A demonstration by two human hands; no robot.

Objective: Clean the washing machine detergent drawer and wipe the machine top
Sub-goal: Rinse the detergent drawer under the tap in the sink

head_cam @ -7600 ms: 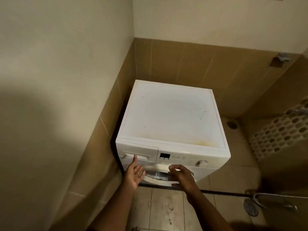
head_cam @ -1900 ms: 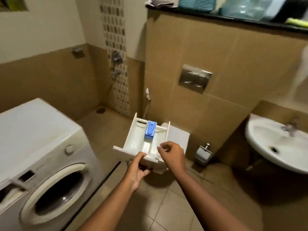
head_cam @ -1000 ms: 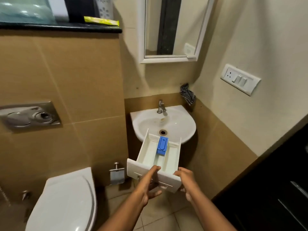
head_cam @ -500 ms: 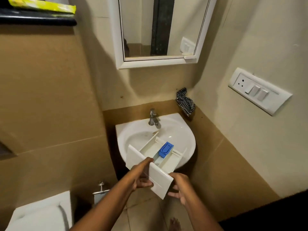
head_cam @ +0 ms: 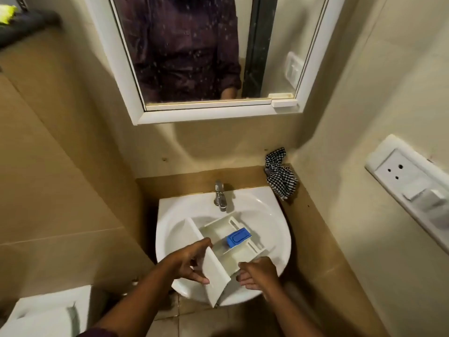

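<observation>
The white detergent drawer (head_cam: 218,266) lies slanted across the white basin (head_cam: 272,215), its front panel toward me over the near rim. A blue insert (head_cam: 238,237) sits in its middle compartment. My left hand (head_cam: 188,261) grips the front panel from the left, thumb on the face and fingers over the top edge. My right hand (head_cam: 258,272) holds the drawer's right side near the panel, fingers curled under it. The washing machine is out of view.
A chrome tap (head_cam: 220,195) stands at the back of the basin. A black-and-white checked cloth (head_cam: 280,176) hangs at the corner to the right. A mirror (head_cam: 206,57) is above, a switch plate (head_cam: 413,190) on the right wall, the toilet (head_cam: 43,314) at lower left.
I have stepped closer to the basin and lowered the drawer further into it. Both hands keep their hold on its front end.
</observation>
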